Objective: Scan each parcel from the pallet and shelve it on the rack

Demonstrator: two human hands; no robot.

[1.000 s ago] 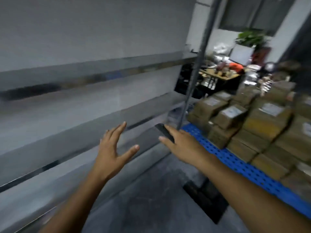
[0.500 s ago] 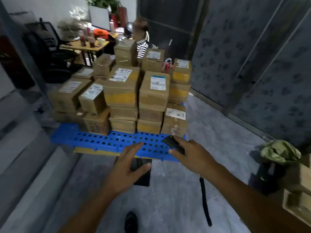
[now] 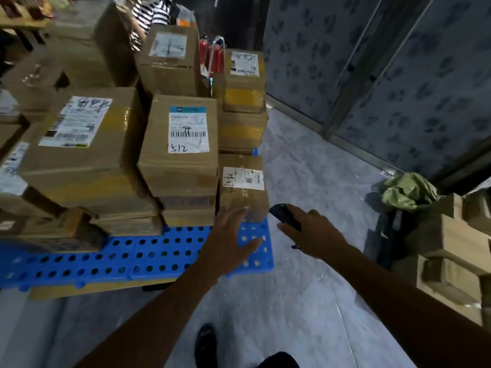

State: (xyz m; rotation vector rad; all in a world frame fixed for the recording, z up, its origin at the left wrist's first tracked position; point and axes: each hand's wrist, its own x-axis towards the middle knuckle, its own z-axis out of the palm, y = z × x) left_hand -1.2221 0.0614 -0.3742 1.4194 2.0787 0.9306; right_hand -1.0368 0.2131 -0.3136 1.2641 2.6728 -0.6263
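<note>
Right now my left hand [image 3: 233, 235] is the nearer one to what I judge to be my next pick: the low corner parcel [image 3: 243, 193], which sits on the front right corner of the blue pallet [image 3: 132, 257]. It lies straight ahead of that hand and slightly above it. My fingers are straight and spread, holding nothing, and the fingertips [image 3: 245, 209] reach the bottom of the parcel's front face, though I cannot tell whether they touch it or stop just short. My right hand [image 3: 313, 233] is just beside the parcel's right front corner, off the pallet's edge, with its fingers curled round the black scanner [image 3: 285, 216], whose nose points up and left toward the box. The parcel's white label [image 3: 243, 177] faces upward near its front edge, so the scanner would have to rise and tip down over it. The box is hemmed in by the 512 parcel [image 3: 183, 144] and its stack on the left, and by the yellow-taped stack [image 3: 243, 102] behind. Only its front and right sides are free, so I reckon it should come out toward me. Its long axis seems to run away from me, but the angle leaves that unsure. The rack is out of sight.
</note>
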